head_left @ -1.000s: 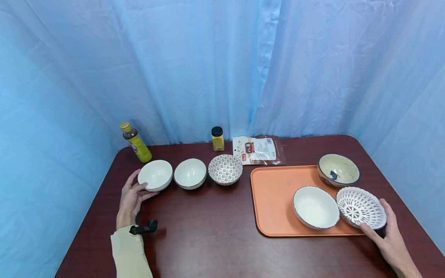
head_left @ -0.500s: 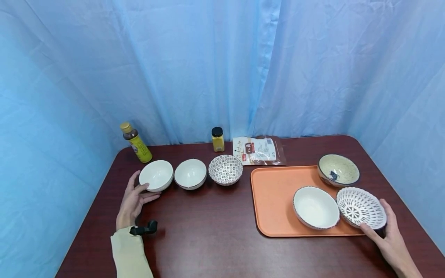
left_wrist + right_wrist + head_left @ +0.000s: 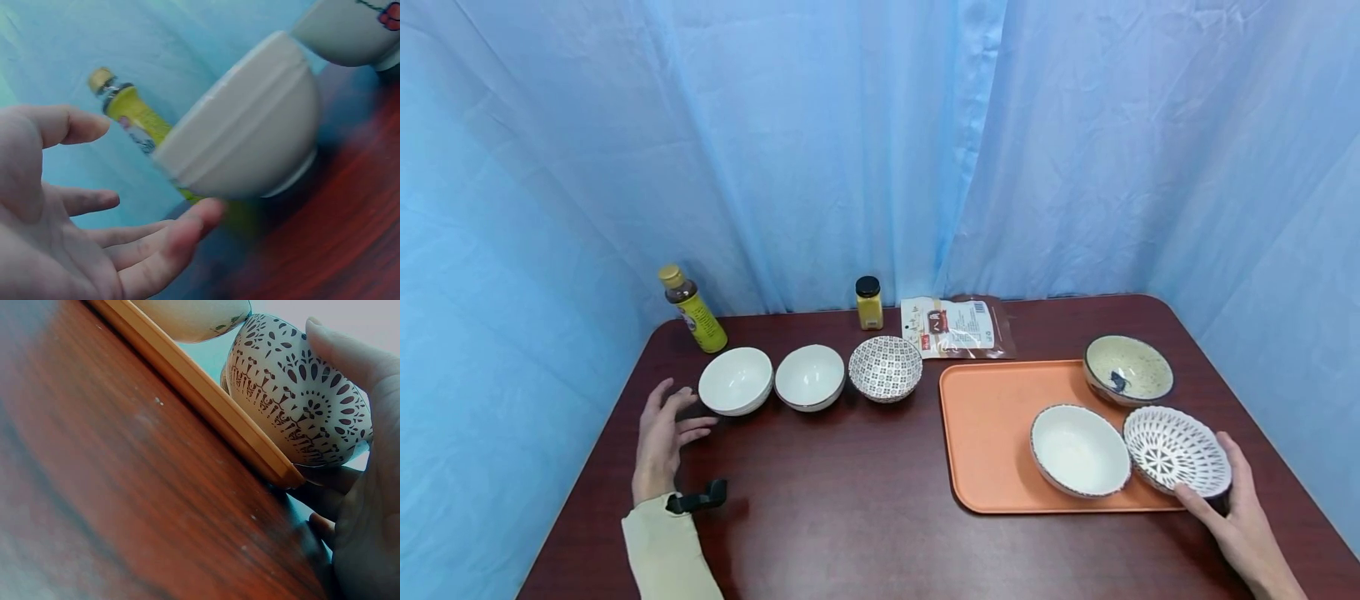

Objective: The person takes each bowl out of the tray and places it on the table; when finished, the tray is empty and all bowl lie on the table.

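Observation:
At the left, my left hand [image 3: 658, 437] is apart from the plain white bowl [image 3: 735, 382], fingers spread and loosely bent with nothing in them. The left wrist view shows a gap between the fingertips and that bowl's ribbed outer wall [image 3: 250, 125]. On the right, my right hand [image 3: 1243, 517] grips the scalloped bowl with a dark leaf pattern [image 3: 1177, 450], thumb at its near side and fingers round its right side. That bowl sits at the right edge of the orange tray [image 3: 981, 433], touching or nearly touching a white bowl with a speckled rim [image 3: 1078, 450].
Beside the plain bowl stand another white bowl [image 3: 810, 377] and a small patterned bowl [image 3: 886, 368]. Behind are a yellow-labelled bottle [image 3: 700, 321], a black-capped jar [image 3: 869, 307] and a spice packet [image 3: 955, 327]. A cream bowl [image 3: 1127, 369] overlaps the tray's far right corner.
My left hand has let go of the plain white bowl and drawn back to the left. The right hand keeps its hold on the scalloped bowl, which has stayed in place.

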Available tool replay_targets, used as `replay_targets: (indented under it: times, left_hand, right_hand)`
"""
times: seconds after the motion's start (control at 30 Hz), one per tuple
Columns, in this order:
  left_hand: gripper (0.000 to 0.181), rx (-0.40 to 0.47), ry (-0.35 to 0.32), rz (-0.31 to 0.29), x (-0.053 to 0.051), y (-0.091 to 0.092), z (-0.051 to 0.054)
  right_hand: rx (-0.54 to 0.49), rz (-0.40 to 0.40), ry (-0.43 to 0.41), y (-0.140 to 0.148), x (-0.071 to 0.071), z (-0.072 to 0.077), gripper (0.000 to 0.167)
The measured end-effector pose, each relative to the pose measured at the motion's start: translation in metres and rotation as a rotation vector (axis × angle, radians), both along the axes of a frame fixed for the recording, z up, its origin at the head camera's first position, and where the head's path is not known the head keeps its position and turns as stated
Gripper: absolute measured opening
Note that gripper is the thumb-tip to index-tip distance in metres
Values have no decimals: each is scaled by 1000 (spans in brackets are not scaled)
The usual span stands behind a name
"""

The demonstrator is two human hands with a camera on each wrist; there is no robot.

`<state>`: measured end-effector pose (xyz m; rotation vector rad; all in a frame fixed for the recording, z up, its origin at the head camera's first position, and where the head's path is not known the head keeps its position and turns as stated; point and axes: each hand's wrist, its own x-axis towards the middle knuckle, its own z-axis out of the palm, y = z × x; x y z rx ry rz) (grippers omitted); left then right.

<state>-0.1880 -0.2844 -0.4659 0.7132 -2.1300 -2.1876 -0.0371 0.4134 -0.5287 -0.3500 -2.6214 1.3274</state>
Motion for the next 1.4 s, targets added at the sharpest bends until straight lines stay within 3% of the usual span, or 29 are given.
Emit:
replay_targets:
  times: [0.1, 0.2, 0.3, 0.37, 0.6, 0.8, 0.97, 1.17, 1.4]
  left_hand:
    - [67, -31, 37, 110, 3, -1, 9]
    - [65, -64, 80, 183, 5, 2, 19]
    - [64, -101, 147, 202, 6, 12, 32]
    - [61, -113, 206, 181, 6, 22, 39]
    - [49, -80, 402, 35, 5, 59, 60]
    - [49, -25, 503, -133, 4, 94, 67]
    - [53, 16, 532, -291, -1, 128, 67]
    - [54, 29, 517, -423, -9, 172, 63]
    - [54, 37, 471, -577, -15, 226, 46]
  right_hand:
    - [3, -1, 2, -1, 0, 0, 93]
    - [-1, 5, 10, 0, 0, -2, 93]
    - [-10, 15, 16, 2, 1, -3, 93]
    - [-14, 23, 19, 2, 2, -3, 93]
    - [-10, 5, 4, 1, -1, -2, 93]
    - [-11, 7, 26, 0, -1, -2, 92]
    - [-12, 10, 37, 1, 1, -2, 92]
    - [-12, 11, 10, 2, 1, 0, 92]
    - [9, 13, 4, 2, 1, -1, 92]
